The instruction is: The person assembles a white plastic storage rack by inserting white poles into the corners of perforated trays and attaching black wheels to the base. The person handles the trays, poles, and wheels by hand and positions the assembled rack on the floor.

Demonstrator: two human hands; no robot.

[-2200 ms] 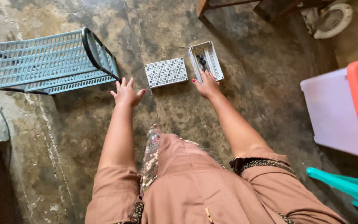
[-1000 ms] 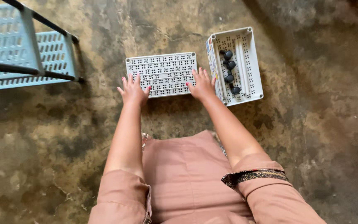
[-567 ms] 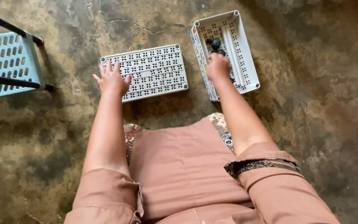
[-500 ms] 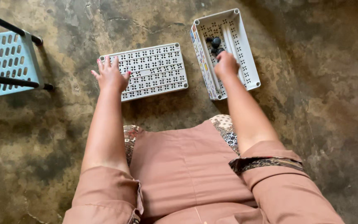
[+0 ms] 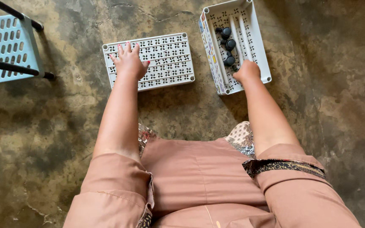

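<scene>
White perforated plastic makes up both pieces under my hands. I count two of them on the floor: one flat tray [image 5: 161, 59] lying bottom-up, and one open tray [image 5: 256, 40] with upright walls just to its right, set at a slant and apart from the first. Both are rectangular, punched through with a repeating pinwheel-like pattern, and each has small round sockets at its corners.

My left hand [image 5: 128, 62] rests palm down on the left part of the flat tray, fingers spread wide and flat, gripping nothing. My right hand [image 5: 246, 71] sits inside the near end of the open tray, knuckles up and fingers curled under; I cannot tell whether it has hold of anything.

Inside the open tray I count three black castor wheels [image 5: 228, 44], small, round and glossy, lined up in a row just beyond my right hand. Beside them lie two slim white rods [image 5: 245, 36] running the length of the tray, and a third seems to lie along the left wall, though that one is hard to make out.

One pale blue slatted rack [image 5: 6, 50] stands at the upper left, well apart from my left hand, its plastic panels cut with oblong slots and held by thin black metal bars [image 5: 15, 69].

Rough, mottled concrete floor [image 5: 43, 139] in grey and ochre lies under everything, cracked near the top edge.
</scene>
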